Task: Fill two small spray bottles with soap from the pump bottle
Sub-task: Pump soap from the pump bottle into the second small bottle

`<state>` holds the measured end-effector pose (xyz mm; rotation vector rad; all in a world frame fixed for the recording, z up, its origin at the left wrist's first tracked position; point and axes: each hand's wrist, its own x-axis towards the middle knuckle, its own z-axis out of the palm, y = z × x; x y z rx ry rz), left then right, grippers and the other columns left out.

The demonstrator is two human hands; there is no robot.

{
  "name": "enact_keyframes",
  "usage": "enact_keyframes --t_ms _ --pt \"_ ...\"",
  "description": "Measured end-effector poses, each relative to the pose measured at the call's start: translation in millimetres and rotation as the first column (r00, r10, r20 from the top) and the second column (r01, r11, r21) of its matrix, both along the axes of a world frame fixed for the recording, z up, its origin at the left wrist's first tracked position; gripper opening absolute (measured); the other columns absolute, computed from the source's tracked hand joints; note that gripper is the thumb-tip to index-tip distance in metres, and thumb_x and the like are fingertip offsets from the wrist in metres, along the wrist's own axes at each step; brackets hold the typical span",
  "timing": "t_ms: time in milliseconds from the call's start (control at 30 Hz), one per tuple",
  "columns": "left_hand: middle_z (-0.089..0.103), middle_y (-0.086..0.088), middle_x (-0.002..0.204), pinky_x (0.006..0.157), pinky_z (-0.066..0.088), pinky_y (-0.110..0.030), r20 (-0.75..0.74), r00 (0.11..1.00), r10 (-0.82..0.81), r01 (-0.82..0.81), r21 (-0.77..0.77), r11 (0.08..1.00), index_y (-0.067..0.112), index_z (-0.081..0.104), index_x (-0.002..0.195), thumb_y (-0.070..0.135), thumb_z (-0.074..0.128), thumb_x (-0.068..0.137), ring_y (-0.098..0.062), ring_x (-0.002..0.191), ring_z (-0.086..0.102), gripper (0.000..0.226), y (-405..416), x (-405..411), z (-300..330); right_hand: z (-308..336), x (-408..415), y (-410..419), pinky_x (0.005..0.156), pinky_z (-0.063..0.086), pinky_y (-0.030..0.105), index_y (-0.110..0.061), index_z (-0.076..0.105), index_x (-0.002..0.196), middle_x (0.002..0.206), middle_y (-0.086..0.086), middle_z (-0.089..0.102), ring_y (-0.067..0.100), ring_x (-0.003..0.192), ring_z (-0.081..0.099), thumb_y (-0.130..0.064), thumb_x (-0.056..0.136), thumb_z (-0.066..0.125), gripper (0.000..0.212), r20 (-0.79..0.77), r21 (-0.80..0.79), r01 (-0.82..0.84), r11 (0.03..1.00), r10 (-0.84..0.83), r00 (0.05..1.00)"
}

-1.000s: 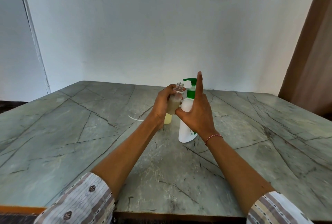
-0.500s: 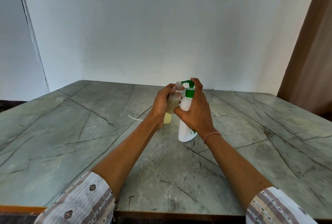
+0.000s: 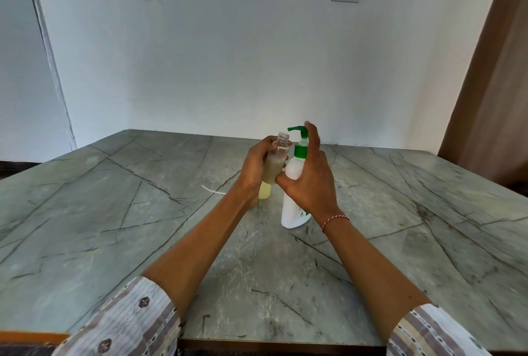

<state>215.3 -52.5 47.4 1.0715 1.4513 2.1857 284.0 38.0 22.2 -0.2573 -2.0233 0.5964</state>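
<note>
Left hand [image 3: 255,168] is raised over the table [image 3: 114,227], fingers wrapped round a capless spray bottle [image 3: 275,165], held tilted with its mouth just under the green nozzle; right hand [image 3: 310,181] is curled round the pump bottle [image 3: 294,207], index finger laid on the pump head [image 3: 298,129], thumb touching the spray bottle; a second bottle [image 3: 265,191], yellowish, is mostly hidden behind the left hand; a thin white tube [image 3: 213,190] is partly visible beyond the wrist.

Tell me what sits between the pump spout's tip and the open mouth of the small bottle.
Nothing: in the head view the green spout tip hangs just above and right of the small bottle's mouth, a bare gap with only wall behind. No soap stream shows.
</note>
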Motion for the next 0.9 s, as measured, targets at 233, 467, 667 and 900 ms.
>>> enact_keyframes --t_ms 233,467,667,900 --pt "0.071 0.016 0.069 0.053 0.051 -0.013 -0.018 0.999 0.03 -0.03 -0.014 0.999 0.029 0.063 0.08 0.017 0.033 0.094 0.002 0.06 0.064 0.036 0.1 0.2 -0.9 1.2 -1.9 2.3 0.082 0.054 0.039 -0.038 0.01 0.138 0.128 0.001 0.053 0.022 0.104 0.056 -0.03 0.063 0.078 0.101 0.012 0.027 -0.008 1.0 0.007 1.0" --pt "0.07 0.016 0.068 0.054 0.051 -0.013 -0.018 0.999 0.036 -0.037 -0.022 0.999 0.03 0.063 0.08 0.018 0.033 0.095 0.002 0.06 0.063 0.035 -0.2 0.0 -1.0 0.1 -1.0 2.2 0.076 0.053 0.036 -0.03 0.018 0.136 0.124 0.0 0.054 0.021 0.1 0.055 -0.028 0.063 0.078 0.094 0.004 0.044 0.004 0.999 -0.004 1.0" --pt "0.07 0.013 0.073 0.057 0.051 -0.015 -0.023 0.999 0.027 -0.028 -0.021 0.999 0.027 0.065 0.082 0.017 0.033 0.094 -0.002 0.066 0.064 0.035 0.5 0.3 -2.3 -2.0 -1.3 1.7 0.081 0.054 0.039 -0.041 0.006 0.14 0.133 -0.001 0.049 0.022 0.107 0.054 -0.027 0.064 0.078 0.106 -0.01 0.004 -0.005 1.0 0.005 1.0" --pt "0.07 0.014 0.07 0.057 0.051 -0.015 -0.021 1.0 0.022 -0.022 -0.015 1.0 0.026 0.063 0.082 0.016 0.033 0.094 -0.001 0.063 0.063 0.034 0.6 0.1 -2.2 -1.0 -2.3 3.2 0.083 0.054 0.039 -0.038 0.003 0.143 0.134 0.0 0.048 0.023 0.108 0.054 -0.027 0.063 0.077 0.11 -0.001 0.001 -0.005 1.0 0.005 1.0"
